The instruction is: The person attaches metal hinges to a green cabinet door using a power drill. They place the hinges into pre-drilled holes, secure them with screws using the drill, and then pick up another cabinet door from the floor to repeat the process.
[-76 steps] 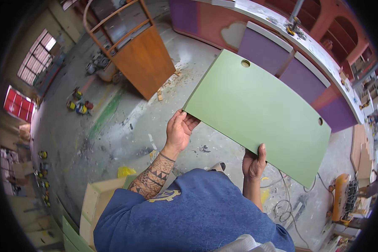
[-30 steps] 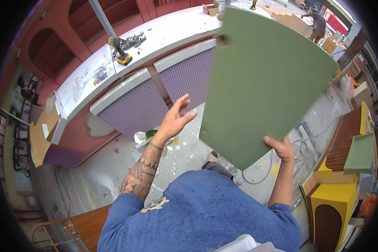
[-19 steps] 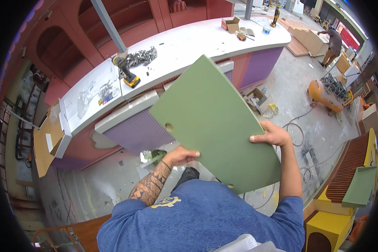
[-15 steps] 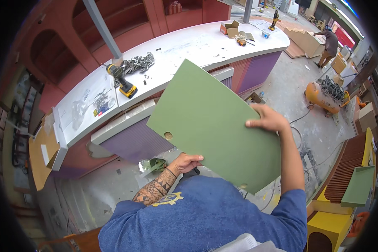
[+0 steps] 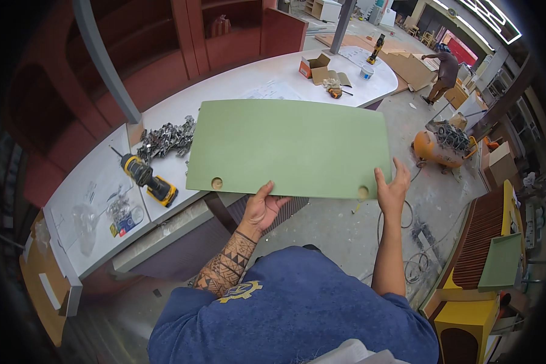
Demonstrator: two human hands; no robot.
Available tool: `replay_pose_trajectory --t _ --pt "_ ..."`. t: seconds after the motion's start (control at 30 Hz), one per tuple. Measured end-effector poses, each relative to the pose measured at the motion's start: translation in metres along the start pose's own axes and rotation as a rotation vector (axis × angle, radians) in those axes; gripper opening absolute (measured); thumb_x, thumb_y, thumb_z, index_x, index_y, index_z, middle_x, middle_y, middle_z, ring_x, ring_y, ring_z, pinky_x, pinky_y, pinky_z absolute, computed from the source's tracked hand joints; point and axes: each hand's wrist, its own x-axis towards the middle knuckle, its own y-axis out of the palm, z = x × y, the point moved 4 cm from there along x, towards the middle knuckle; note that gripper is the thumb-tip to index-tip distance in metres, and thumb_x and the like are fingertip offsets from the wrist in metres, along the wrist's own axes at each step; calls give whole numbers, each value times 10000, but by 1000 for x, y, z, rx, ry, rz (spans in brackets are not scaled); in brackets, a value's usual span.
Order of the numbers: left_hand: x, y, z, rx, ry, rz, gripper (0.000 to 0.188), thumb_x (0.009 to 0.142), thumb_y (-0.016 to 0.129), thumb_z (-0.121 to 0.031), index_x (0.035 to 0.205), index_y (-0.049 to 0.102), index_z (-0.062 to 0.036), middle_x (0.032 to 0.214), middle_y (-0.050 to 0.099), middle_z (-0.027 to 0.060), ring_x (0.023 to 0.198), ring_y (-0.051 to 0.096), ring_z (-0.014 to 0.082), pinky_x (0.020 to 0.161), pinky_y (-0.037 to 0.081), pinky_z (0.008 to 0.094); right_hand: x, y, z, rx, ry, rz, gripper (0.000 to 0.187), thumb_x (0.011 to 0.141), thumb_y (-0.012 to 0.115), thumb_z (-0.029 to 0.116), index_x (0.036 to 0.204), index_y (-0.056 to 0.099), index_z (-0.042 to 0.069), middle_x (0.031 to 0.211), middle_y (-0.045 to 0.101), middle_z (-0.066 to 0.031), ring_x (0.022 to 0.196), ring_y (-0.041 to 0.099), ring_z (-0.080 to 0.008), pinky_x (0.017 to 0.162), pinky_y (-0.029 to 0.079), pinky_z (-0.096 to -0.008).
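Observation:
A flat green cabinet-door panel [image 5: 288, 148] is in both my hands, raised over the near edge of the white counter. Two round hinge holes, a left one [image 5: 216, 182] and a right one [image 5: 363, 192], lie along its near long edge. My left hand [image 5: 262, 209] grips that edge near the middle, thumb on top and fingers underneath. At the near right corner, my right hand [image 5: 394, 188] holds the panel's short side between thumb and fingers. Left of the panel, a yellow-and-black cordless drill [image 5: 145, 177] lies beside a heap of metal hinges [image 5: 167, 139].
On the white counter [image 5: 236, 85] are an open orange box [image 5: 314, 68], a tape measure [image 5: 333, 91], a white tub [image 5: 367, 72] and another drill [image 5: 376, 50]. An orange air compressor [image 5: 437, 149] stands on the floor at right. Yellow cabinets [image 5: 467, 318] are nearer; a co-worker [image 5: 445, 73] bends far off.
The panel has turned from a slant to nearly square with me, over the counter. My right hand has shifted from its far right edge to the near right corner.

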Motion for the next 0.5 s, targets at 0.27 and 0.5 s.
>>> replay_pose_trajectory --t 0.27,0.5 --pt "86 -29 0 -51 149 -177 332 1071 584 -172 1360 554 -12 1368 646 119 1292 615 278 1161 455 540 37 184 -84 1056 802 414 795 1007 699 354 1585 249 46 1282 640 -213 992 721 -267 792 593 -375" --pt "161 -57 13 -77 339 -344 334 1067 595 -174 1356 544 -15 1363 640 118 1293 606 282 1170 440 550 126 328 -130 1069 726 573 660 1002 716 247 1506 349 31 1100 671 -139 845 707 -223 715 591 -322"
